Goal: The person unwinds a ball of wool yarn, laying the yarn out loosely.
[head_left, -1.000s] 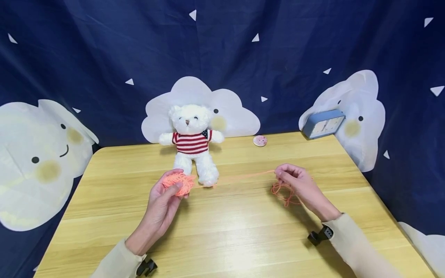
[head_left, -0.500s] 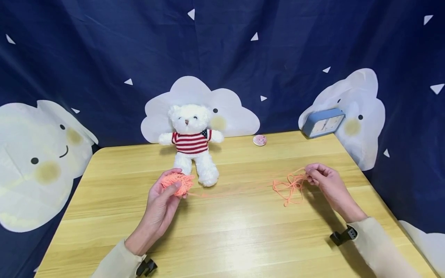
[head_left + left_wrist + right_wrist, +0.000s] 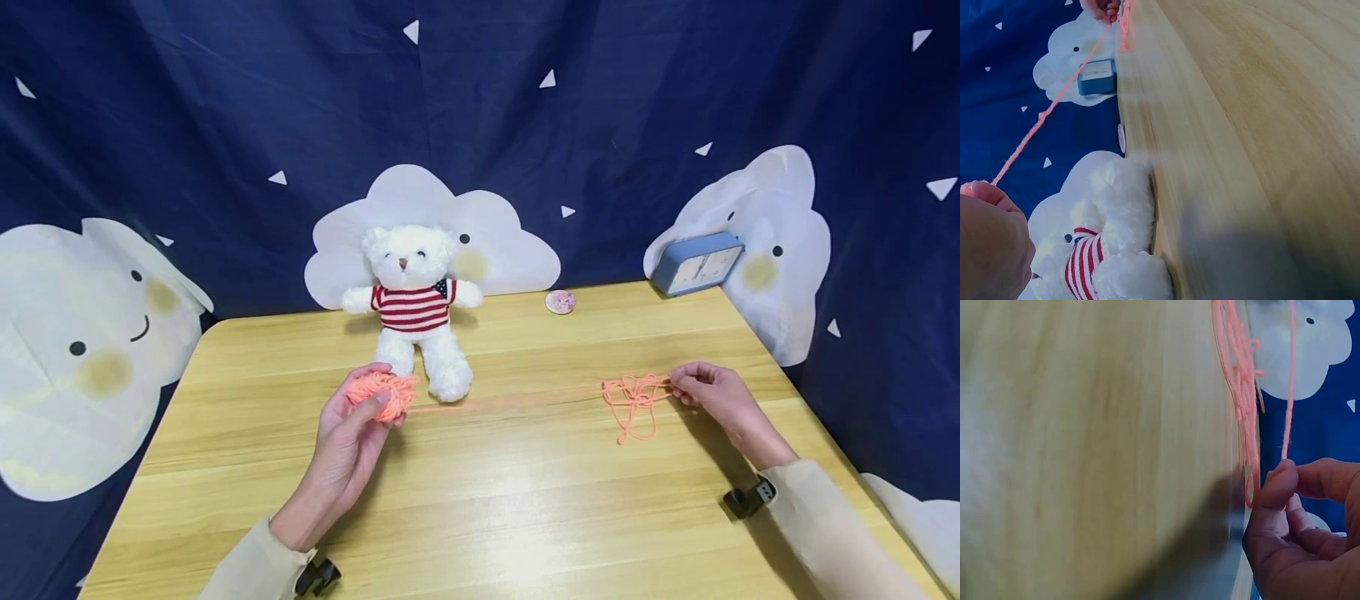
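My left hand (image 3: 351, 446) grips a ball of orange-pink yarn (image 3: 396, 390) between thumb and fingers, in front of the teddy bear's legs. A single strand (image 3: 1029, 134) runs from it across to my right hand (image 3: 718, 402). In the right wrist view, thumb and fingertips pinch that strand (image 3: 1290, 381), which stretches straight up from them. Loose loops of yarn (image 3: 632, 398) lie on the table just left of the right hand. The left wrist view shows only the back part of the left hand (image 3: 991, 244), with most of the ball hidden.
A white teddy bear (image 3: 415, 308) in a red-striped shirt sits at the back of the wooden table (image 3: 487, 508). Right of it lies a small round pink disc (image 3: 560, 302). A blue clock (image 3: 699, 262) stands at the back right corner, before a dark blue curtain (image 3: 615, 150).
My right hand has moved to the right, drawing the strand out from the ball. The loose loops have shifted and spread on the table. My left hand stays in place with the ball.
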`<state>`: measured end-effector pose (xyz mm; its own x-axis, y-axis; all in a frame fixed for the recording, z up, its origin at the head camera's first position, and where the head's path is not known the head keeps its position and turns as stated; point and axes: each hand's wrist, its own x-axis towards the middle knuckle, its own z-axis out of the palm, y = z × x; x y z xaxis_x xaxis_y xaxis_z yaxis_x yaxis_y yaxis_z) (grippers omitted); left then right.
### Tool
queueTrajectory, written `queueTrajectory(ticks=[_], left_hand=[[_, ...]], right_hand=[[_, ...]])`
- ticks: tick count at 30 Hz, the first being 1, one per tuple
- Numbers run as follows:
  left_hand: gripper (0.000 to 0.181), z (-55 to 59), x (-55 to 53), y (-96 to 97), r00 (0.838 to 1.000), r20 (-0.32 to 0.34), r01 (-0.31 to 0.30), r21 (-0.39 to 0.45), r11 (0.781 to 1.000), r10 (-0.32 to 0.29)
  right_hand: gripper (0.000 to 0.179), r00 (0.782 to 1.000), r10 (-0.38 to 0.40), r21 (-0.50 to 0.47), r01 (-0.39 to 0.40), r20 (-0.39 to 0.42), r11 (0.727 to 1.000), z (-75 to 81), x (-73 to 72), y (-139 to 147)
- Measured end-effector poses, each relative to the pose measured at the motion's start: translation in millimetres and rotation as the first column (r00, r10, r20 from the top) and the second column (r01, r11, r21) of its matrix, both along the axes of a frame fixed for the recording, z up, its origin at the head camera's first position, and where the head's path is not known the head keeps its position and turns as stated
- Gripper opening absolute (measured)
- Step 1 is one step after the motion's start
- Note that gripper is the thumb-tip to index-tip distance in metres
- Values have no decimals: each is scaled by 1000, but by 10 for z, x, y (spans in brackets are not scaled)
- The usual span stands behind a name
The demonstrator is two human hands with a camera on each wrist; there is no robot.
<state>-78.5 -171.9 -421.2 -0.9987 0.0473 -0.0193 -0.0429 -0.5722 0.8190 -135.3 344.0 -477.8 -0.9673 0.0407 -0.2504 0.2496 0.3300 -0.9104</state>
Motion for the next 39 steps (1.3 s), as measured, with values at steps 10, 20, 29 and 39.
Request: queueTrajectory(ticks=[10, 20, 29, 39], left_hand=[[35, -3, -13, 70, 1000, 24, 11, 12, 1000, -11], [36, 6, -25, 97, 999, 33, 24, 13, 1000, -24], [35, 7, -29, 104, 999, 35, 26, 30, 999, -27], [34, -3, -48, 114, 999, 25, 29, 31, 999, -30]], right_hand=[[24, 1000, -4, -23, 4, -11, 1000, -48, -2, -58], [37, 986, -105, -2, 106, -128, 994, 71, 128, -463], [35, 987, 118, -210, -138, -107, 968, 191, 139, -1202], [38, 921, 372, -329, -388, -113, 861, 103, 126, -1948]])
